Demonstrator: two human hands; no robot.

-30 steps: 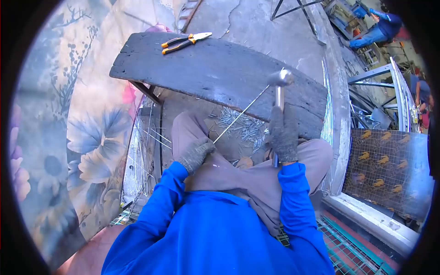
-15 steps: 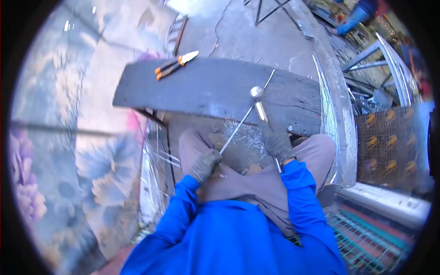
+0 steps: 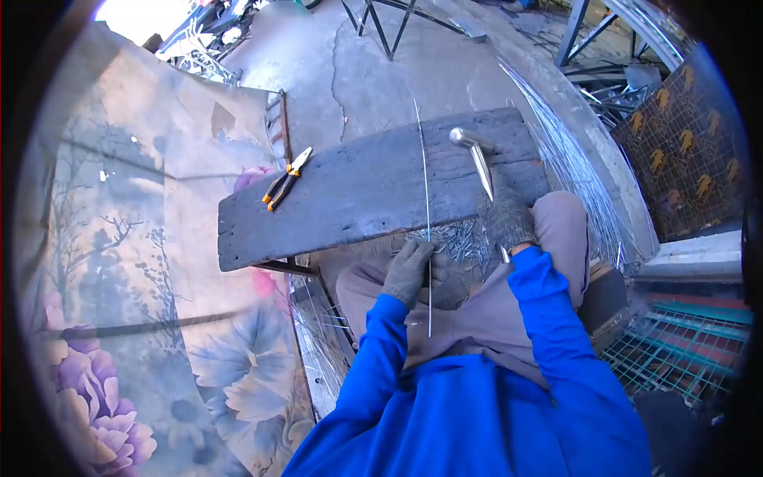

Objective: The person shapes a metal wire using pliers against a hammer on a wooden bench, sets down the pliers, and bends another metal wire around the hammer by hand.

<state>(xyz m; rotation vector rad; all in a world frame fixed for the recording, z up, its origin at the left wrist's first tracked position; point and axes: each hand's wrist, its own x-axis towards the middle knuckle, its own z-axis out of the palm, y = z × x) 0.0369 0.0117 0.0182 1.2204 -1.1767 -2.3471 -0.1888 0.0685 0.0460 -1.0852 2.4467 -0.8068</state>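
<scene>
My left hand point(image 3: 409, 271), in a grey glove, is closed on a thin metal rod point(image 3: 424, 171). The rod lies across the dark wooden bench point(image 3: 350, 191), and its near end hangs over my lap. My right hand point(image 3: 508, 223), gloved too, grips the shiny handle of a hammer point(image 3: 481, 168), whose head is over the right part of the bench. Pliers point(image 3: 288, 179) with orange and black handles rest on the bench's left part, jaws pointing away from me. Cut metal pieces point(image 3: 469, 242) lie in a pile on the floor between bench and legs.
A flowered cloth point(image 3: 159, 262) hangs on the left. Long thin rods point(image 3: 568, 151) lie right of the bench. Beyond it are metal frame legs point(image 3: 381, 24) on the concrete floor. A patterned panel point(image 3: 683, 151) and a green wire grid point(image 3: 675, 350) are at the right.
The view has turned, showing more cloth at the left. The rod has swung from slanting to nearly straight ahead, and my left hand is nearer the bench edge. The hammer stays in my right hand.
</scene>
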